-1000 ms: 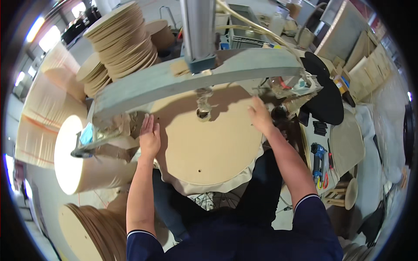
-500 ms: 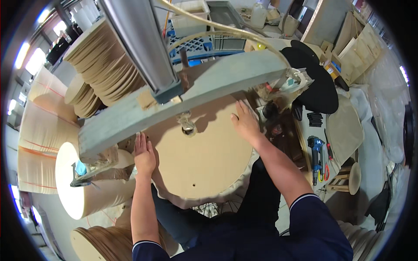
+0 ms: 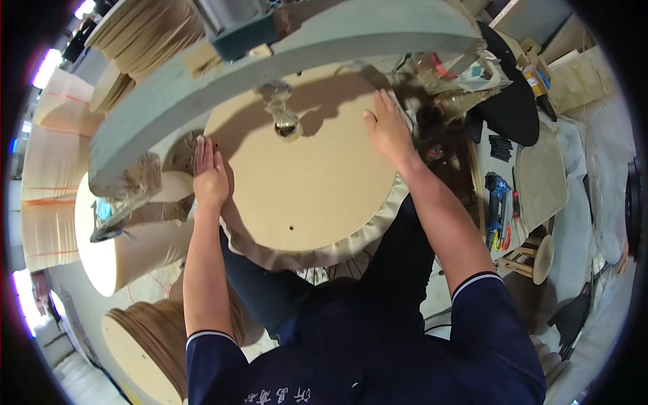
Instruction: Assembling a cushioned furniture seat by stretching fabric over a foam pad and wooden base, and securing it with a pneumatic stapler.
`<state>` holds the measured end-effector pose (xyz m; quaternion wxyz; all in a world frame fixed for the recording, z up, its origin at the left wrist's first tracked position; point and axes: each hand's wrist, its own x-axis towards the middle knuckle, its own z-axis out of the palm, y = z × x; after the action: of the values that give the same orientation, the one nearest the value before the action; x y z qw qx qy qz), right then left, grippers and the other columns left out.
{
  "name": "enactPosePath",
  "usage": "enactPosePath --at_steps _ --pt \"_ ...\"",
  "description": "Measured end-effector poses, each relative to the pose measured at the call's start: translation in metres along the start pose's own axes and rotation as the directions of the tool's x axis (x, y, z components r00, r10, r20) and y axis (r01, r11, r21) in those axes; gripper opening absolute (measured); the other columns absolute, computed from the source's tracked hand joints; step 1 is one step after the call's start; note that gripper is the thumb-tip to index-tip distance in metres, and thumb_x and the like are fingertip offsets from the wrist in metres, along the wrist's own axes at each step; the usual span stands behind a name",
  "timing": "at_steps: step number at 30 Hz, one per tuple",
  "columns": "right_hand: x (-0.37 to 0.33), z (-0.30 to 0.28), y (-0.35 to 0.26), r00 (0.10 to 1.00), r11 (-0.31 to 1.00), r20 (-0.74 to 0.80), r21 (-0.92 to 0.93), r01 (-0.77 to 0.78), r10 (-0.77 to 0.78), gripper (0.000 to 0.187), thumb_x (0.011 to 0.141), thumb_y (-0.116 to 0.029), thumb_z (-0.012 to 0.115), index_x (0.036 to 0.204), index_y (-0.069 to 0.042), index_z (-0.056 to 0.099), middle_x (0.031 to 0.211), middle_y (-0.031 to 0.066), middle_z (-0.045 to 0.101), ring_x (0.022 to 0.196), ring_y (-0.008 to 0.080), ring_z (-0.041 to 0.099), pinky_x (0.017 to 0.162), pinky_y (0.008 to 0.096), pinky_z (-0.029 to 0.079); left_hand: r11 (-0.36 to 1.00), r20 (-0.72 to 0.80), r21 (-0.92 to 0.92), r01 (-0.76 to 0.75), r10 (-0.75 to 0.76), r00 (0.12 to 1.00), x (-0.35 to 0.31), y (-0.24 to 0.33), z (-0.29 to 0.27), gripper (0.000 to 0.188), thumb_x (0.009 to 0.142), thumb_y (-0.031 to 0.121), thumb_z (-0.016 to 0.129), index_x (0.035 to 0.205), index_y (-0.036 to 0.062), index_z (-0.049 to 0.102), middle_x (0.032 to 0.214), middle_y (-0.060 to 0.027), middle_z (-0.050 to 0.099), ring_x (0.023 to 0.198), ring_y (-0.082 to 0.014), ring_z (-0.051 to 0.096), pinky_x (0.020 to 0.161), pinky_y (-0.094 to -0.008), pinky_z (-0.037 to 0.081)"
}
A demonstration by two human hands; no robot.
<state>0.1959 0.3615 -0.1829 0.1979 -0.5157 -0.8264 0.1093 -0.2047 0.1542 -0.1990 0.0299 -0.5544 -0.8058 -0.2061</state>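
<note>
A round tan board (image 3: 317,182) lies in front of me, with grey-beige fabric (image 3: 324,253) gathered in folds around its near rim. My left hand (image 3: 210,175) rests along the board's left edge, fingers stretched out. On the far right edge, my right hand (image 3: 390,128) lies flat with its thumb apart from the fingers. Neither hand grips anything that I can see. Over the board hangs a metal press fitting (image 3: 286,125) wrapped in clear plastic, touching or just above its surface; I cannot tell which. A curved grey machine beam (image 3: 290,61) crosses above and hides the far edge.
Stacked round boards (image 3: 145,37) stand at the far left, more boards (image 3: 142,347) lie at the lower left. Large wrapped rolls (image 3: 54,175) are on the left. A blue staple gun (image 3: 497,202) and red-handled tools lie right, near a wooden stool (image 3: 536,260).
The view has tilted and shifted, so the beam and board appear higher. Both hands remain at the board's edges, still flat.
</note>
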Motion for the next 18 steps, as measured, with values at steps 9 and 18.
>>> enactPosePath --at_steps 9,18 --pt "-0.005 0.002 0.001 0.999 0.995 -0.036 -0.093 0.037 -0.041 0.061 0.106 -0.038 0.051 0.153 0.001 0.044 0.161 0.0218 0.04 0.145 0.0379 0.043 0.119 0.046 0.037 1.0 -0.05 0.019 -0.017 0.018 0.999 -0.007 0.003 0.0 0.048 0.11 0.024 0.043 0.152 0.0016 0.049 0.158 -0.0168 0.047 0.149 -0.0299 0.041 0.124 -0.0423 0.032" --pt "-0.002 0.006 0.008 0.99 0.991 -0.097 -0.097 0.093 -0.102 0.061 0.103 -0.039 0.056 0.15 0.0 0.047 0.158 0.0219 0.045 0.143 0.0374 0.046 0.12 0.047 0.035 0.999 -0.058 0.019 -0.038 0.039 0.998 -0.003 -0.001 0.003 0.047 0.109 0.023 0.044 0.151 0.0026 0.05 0.157 -0.0157 0.049 0.147 -0.0302 0.044 0.123 -0.0426 0.033"
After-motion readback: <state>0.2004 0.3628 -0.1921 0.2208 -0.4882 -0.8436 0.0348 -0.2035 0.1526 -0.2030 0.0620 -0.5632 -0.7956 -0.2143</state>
